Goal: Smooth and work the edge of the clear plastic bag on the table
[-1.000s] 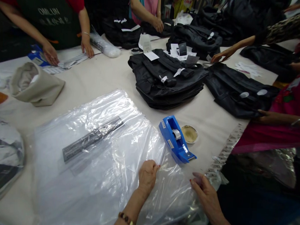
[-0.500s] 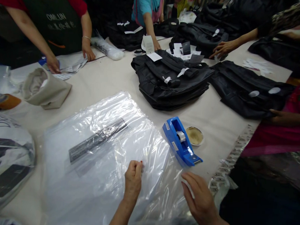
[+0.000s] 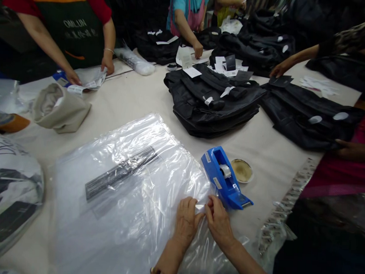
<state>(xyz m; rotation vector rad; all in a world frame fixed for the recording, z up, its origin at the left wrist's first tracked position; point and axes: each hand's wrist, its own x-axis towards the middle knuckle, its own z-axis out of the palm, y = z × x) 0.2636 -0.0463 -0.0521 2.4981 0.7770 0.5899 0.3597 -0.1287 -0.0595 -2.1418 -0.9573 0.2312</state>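
Clear plastic bags (image 3: 122,227) lie flat in a stack, with a dark printed block showing on the top one. At the right edge of this stack, my left hand (image 3: 186,220) has its fingers curled onto the plastic and its thumb pointing right. Close beside it, my right hand (image 3: 220,222) pinches the film between thumb and fingers. A blue tape dispenser (image 3: 213,158) with a roll of clear tape stands just beyond my right hand. Right behind the dispenser sits a small round dish (image 3: 242,171) with a tan inside.
Stacked black bags (image 3: 210,118) with paper tags lie ahead, and another black bag (image 3: 303,111) lies to the right under other people's hands. A beige fabric pouch (image 3: 62,111) and a filled plastic sack (image 3: 13,195) are at left. Co-workers stand around the table (image 3: 130,99).
My left hand has moved right and my right hand left, so they now meet at the plastic's edge. A co-worker's hand at the right now rests by a dark card on the black bag.
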